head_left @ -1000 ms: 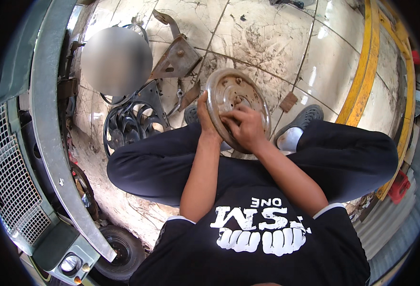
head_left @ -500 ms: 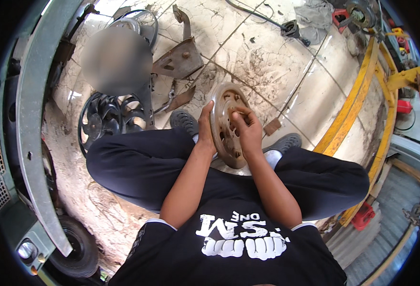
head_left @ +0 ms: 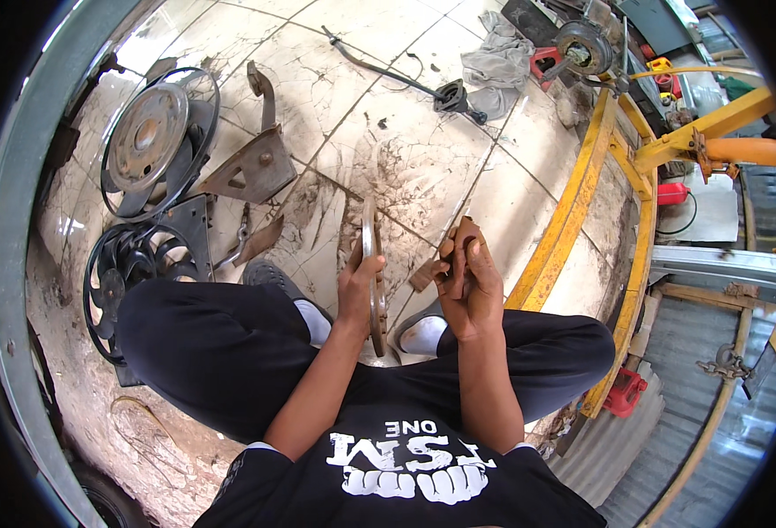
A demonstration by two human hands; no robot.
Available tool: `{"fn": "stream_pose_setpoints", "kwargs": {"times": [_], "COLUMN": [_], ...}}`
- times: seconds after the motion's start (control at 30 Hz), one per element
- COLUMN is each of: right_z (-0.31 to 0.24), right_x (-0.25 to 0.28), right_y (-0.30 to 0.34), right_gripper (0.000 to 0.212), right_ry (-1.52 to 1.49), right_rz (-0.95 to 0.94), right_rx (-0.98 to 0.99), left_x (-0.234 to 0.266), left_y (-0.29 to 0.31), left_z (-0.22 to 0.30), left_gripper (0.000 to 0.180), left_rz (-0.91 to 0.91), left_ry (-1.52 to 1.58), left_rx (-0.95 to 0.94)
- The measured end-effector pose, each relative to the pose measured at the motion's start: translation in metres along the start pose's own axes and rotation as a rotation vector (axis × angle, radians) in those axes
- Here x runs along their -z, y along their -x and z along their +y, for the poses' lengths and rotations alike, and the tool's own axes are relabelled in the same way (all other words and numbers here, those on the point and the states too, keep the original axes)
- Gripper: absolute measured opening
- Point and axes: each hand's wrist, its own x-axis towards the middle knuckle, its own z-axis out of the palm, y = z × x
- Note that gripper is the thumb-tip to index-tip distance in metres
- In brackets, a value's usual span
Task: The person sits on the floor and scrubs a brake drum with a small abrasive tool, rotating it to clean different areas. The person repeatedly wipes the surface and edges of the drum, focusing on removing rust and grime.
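Note:
My left hand (head_left: 356, 289) grips a round, worn metal disc (head_left: 371, 231) by its side. The disc stands upright between my knees, turned nearly edge-on, so its face with the holes is mostly hidden. Apart from it, to the right, my right hand (head_left: 480, 297) is turned palm up. Its fingers are curled round a folded brown sheet (head_left: 459, 264) that resembles sandpaper; its exact kind is unclear.
A similar disc (head_left: 148, 132) lies on a black ringed fan part at the far left, near another black fan (head_left: 111, 286). A rusty pedal bracket (head_left: 252, 167) lies on the tiles. Yellow metal frame (head_left: 564, 224) stands right; a grey cloth (head_left: 498, 66) lies beyond.
The disc has turned from showing its holed face to nearly edge-on. My right hand has left its face and turned palm up, exposing the folded brown sheet. The view has shifted right.

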Motion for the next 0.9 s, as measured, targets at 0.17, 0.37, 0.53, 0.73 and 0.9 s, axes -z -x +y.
{"fn": "stream_pose_setpoints", "kwargs": {"times": [0.17, 0.37, 0.53, 0.73, 0.9], "right_z": [0.008, 0.008, 0.008, 0.007, 0.012], "right_x": [0.011, 0.018, 0.028, 0.033, 0.035], "right_y": [-0.018, -0.029, -0.026, -0.017, -0.014], "right_gripper": [0.063, 0.063, 0.057, 0.043, 0.032], "right_ry": [-0.275, -0.304, -0.315, -0.164, 0.105], "right_rz": [0.057, -0.007, -0.009, 0.147, 0.301], "right_rx": [0.088, 0.087, 0.101, 0.136, 0.175], "left_x": [-0.005, -0.013, -0.011, -0.019, -0.012], "left_y": [0.001, -0.004, -0.013, -0.025, -0.036], "left_z": [0.004, -0.005, 0.002, 0.021, 0.021], "left_gripper": [0.051, 0.049, 0.047, 0.059, 0.061], "left_rz": [0.028, 0.029, -0.009, 0.019, -0.071], "left_ry": [-0.036, -0.100, -0.136, -0.226, -0.268], "left_rx": [-0.003, -0.062, -0.031, 0.057, 0.106]}}
